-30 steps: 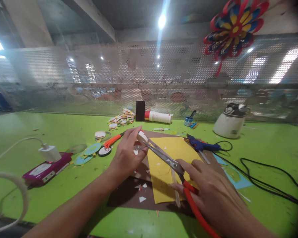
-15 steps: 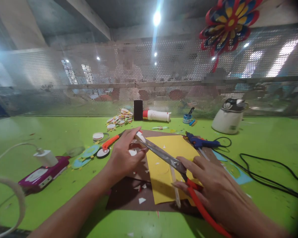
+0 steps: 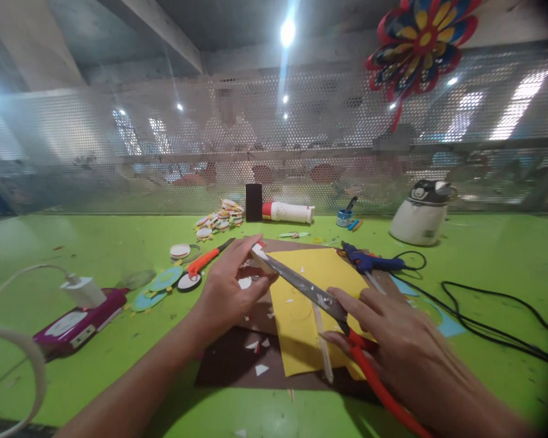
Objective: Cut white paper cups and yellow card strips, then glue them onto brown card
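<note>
Two bare hands meet over a green surface (image 3: pixel 132 377). The left hand (image 3: pixel 231 283) comes in from lower left, forearm slanting up, its grip pinching a small white and red piece (image 3: pixel 259 250) between raised fingertips and a thumb pointing right. The fingers hide most of the piece, so its full shape cannot be made out. The right hand (image 3: pixel 388 334) comes from lower right, knuckles up, its grip wrapped around red-handled scissors (image 3: pixel 325 299). The handle loops are partly hidden by the hand, and the lower end of the handle runs off the bottom edge. The blades point up and left, tips at the piece; they look nearly closed, though the exact gap is unclear. Both forearms are cut off by the frame.

Beneath the scissors lies a yellow sheet (image 3: pixel 296 347) on dark brown board (image 3: pixel 223 365); white scraps (image 3: pixel 262 370) lie below the left grip. Left of that grip is an orange-handled tool (image 3: pixel 203 263), partly hidden. Figures behind the perforated screen (image 3: pixel 173 146) are blurred.
</note>
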Action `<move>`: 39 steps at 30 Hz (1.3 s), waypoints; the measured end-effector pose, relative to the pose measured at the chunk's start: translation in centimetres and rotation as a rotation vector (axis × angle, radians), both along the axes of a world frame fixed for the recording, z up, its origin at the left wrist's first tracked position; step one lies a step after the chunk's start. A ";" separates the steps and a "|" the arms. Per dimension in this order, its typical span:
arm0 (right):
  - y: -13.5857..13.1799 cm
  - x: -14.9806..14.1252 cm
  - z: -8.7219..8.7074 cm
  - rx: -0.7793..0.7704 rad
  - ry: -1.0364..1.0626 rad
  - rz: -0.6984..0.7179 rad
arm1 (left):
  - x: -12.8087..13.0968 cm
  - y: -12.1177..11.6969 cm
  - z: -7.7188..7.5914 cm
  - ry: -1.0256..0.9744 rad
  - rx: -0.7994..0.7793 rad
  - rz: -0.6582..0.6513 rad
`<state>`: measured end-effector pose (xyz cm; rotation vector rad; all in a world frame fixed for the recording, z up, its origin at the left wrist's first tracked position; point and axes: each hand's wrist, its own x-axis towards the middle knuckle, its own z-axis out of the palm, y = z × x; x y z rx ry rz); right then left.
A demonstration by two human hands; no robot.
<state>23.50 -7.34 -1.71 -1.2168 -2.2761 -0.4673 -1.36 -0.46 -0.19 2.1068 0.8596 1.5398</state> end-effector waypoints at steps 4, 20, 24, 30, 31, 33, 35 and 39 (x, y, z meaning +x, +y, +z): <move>-0.1 -0.1 0.2 -0.031 -0.019 -0.008 | 0.0 0.0 0.0 -0.002 0.000 0.003; -0.3 -0.1 0.4 0.009 -0.009 0.030 | 0.2 0.0 -0.2 -0.025 0.033 0.009; -0.4 -0.2 0.3 -0.011 0.006 0.024 | 0.3 0.0 -0.2 -0.021 0.047 0.026; -0.5 -0.2 -0.1 -0.068 0.037 0.008 | 0.4 -0.2 -0.1 -0.001 0.071 0.059; -0.5 -0.2 -0.2 -0.071 0.038 0.003 | 0.4 -0.2 -0.1 0.002 0.076 0.065; -0.5 -0.1 -0.2 -0.071 0.039 -0.004 | 0.4 -0.1 -0.1 0.012 0.093 0.076; -0.5 -0.2 -0.2 -0.075 0.039 -0.007 | 0.4 0.0 -0.2 0.028 0.116 0.093; -0.5 -0.3 0.3 -0.122 0.046 -0.011 | 0.2 0.2 -0.4 0.060 0.158 0.122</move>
